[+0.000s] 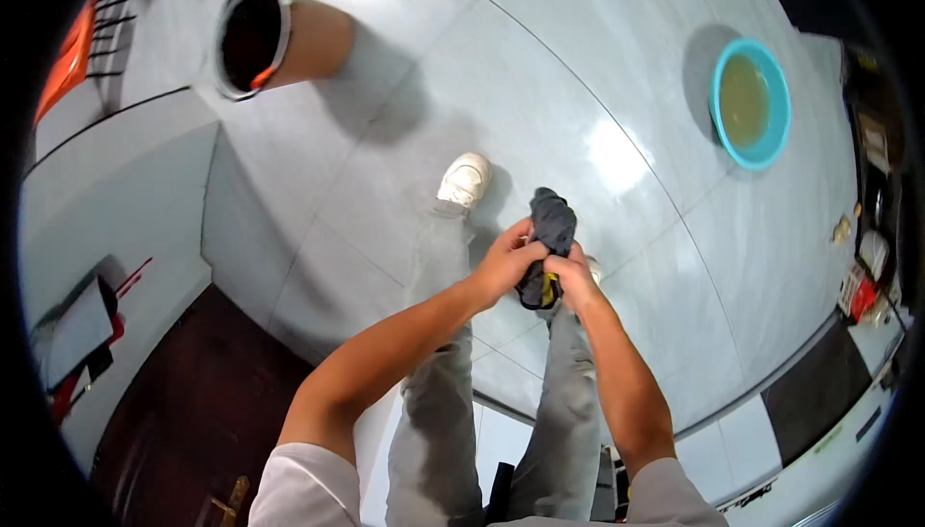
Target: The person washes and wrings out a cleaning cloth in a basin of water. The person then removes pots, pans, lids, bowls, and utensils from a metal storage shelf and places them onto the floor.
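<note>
Both hands are closed on a soft dark grey fabric bundle (pixel 552 222), with black and yellow at its lower end; its exact kind is unclear. My left hand (pixel 507 259) grips it from the left, thumb laid across it. From the right, my right hand (pixel 575 277) pinches it close to the yellow part (pixel 549 290), the thumbs nearly meeting. The bundle is held above the floor, in front of my right leg. Some fingers are hidden behind the fabric.
A turquoise basin (pixel 779 108) of murky liquid stands on the tiled floor (pixel 568 113) at the right. A brown bucket-like bin (pixel 318 40) is at the upper left. My white shoe (pixel 465 180) is ahead; a dark red door (pixel 193 392) is at lower left.
</note>
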Demonstrator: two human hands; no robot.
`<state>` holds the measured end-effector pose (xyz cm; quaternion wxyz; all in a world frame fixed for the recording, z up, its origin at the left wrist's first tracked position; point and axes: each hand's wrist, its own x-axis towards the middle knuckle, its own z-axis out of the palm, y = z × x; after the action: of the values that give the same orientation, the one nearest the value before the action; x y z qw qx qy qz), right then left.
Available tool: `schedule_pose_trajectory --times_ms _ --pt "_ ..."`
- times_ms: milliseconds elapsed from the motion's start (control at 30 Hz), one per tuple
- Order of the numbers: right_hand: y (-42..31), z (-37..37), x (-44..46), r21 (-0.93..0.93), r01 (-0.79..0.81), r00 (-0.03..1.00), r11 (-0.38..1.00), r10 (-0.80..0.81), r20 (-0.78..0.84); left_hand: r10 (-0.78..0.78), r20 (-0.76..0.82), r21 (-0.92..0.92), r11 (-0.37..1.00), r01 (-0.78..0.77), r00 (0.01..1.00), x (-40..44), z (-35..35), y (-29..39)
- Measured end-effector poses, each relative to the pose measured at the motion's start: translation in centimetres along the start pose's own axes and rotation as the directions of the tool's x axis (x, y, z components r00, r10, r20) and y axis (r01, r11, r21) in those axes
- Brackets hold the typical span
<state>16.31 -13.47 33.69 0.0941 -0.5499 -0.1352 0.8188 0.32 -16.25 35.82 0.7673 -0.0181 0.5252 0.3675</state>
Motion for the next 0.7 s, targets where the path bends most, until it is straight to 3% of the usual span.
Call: schedule_pose_trajectory --times_ms 167,300,433,500,567,667,700 --pt "-7.2 18.5 1.9 -0.032 0.235 0.945 0.972 -0.22 0.243 0.349 -0.206 0.045 0.937 -0.348 0.914 -8.2 -7.0 13.9" --pt "-14.4 33.7 3.5 -0.09 0.436 0.829 0.895 -0.36 0.429 0.648 -0.238 0.215 0.762 -0.611 0.724 -14.0 -13.0 26.7" --pt "-21.9 47.3 4.5 -0.248 0.605 0.722 0.757 -0.389 0.572 0.78 -0.313 0.127 0.6 -0.79 0.542 -19.2 -18.1 37.3" --pt "-24.2 51.8 5.9 -0.419 0.651 0.723 0.633 -0.348 0.597 0.812 -0.377 0.131 0.523 -0.842 0.446 -19.6 -21.5 38.9" --pt "-25.1 56.0 7.0 -0.587 0.686 0.726 0.429 -0.361 0.585 0.749 -0.601 0.241 0.502 -0.831 0.278 -20.5 -22.5 38.4" --pt "-26.5 60.8 6.7 -0.749 0.62 0.782 0.235 -0.261 0.565 0.688 -0.688 0.333 0.582 -0.742 0.231 -19.2 -23.1 32.1" --pt "-26.7 62.1 7.0 -0.8 0.598 0.784 0.054 -0.248 0.569 0.618 -0.729 0.261 0.648 -0.715 0.294 -18.4 -22.3 29.3"
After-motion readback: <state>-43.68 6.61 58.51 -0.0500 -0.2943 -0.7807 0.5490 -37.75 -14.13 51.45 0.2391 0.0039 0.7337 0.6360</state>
